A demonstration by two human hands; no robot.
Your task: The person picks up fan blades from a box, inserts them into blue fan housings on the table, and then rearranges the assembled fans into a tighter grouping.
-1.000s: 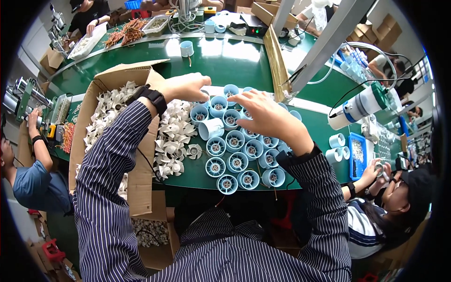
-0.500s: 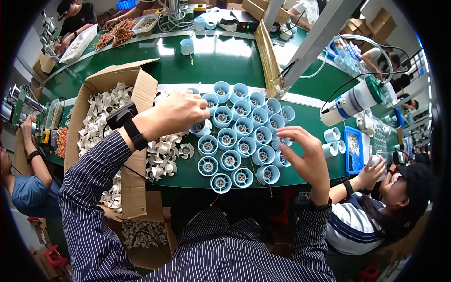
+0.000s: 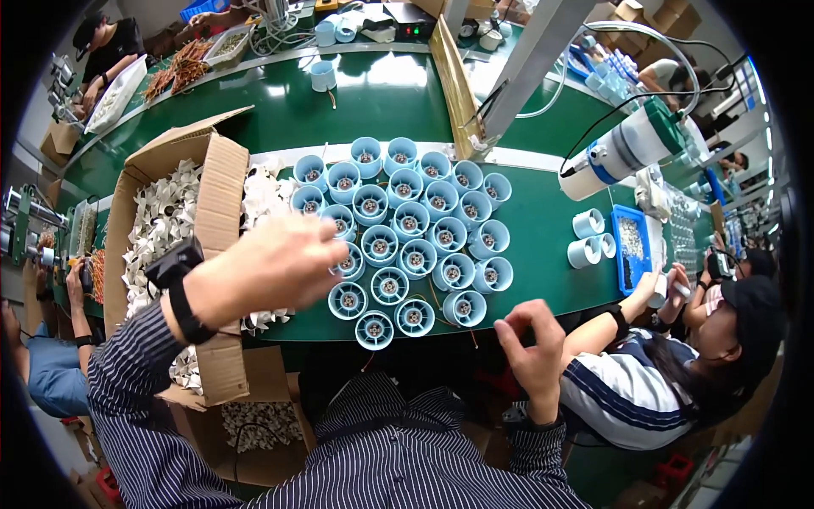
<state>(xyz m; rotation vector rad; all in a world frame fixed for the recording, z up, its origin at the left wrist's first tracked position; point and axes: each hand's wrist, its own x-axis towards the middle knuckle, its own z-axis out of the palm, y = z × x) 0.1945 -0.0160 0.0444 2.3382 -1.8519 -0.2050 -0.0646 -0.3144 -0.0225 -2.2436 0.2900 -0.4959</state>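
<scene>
A cluster of light blue round cups (image 3: 389, 286), each with spokes and a metal-coloured centre, stands on the green table. My left hand (image 3: 267, 265) hangs over the cluster's left side and a heap of white finned impellers (image 3: 268, 199). Motion smears its fingers, so I cannot make out whether they hold anything. My right hand (image 3: 536, 352) is at the table's front edge, right of the cups, its fingers loosely curled, thumb apart, nothing visible in them. Thin wires trail from some cups.
A cardboard box (image 3: 222, 195) of white impellers stands left; another box (image 3: 284, 373) sits below the table. At right are loose blue cups (image 3: 584, 252), a blue tray (image 3: 623, 276) and a hanging cylindrical tool (image 3: 619, 153). Co-workers sit on both sides.
My left hand has moved left and nearer to me, off the cups' far side. My right hand has drawn back from the cups towards me, its fingers more curled. The view has shifted slightly.
</scene>
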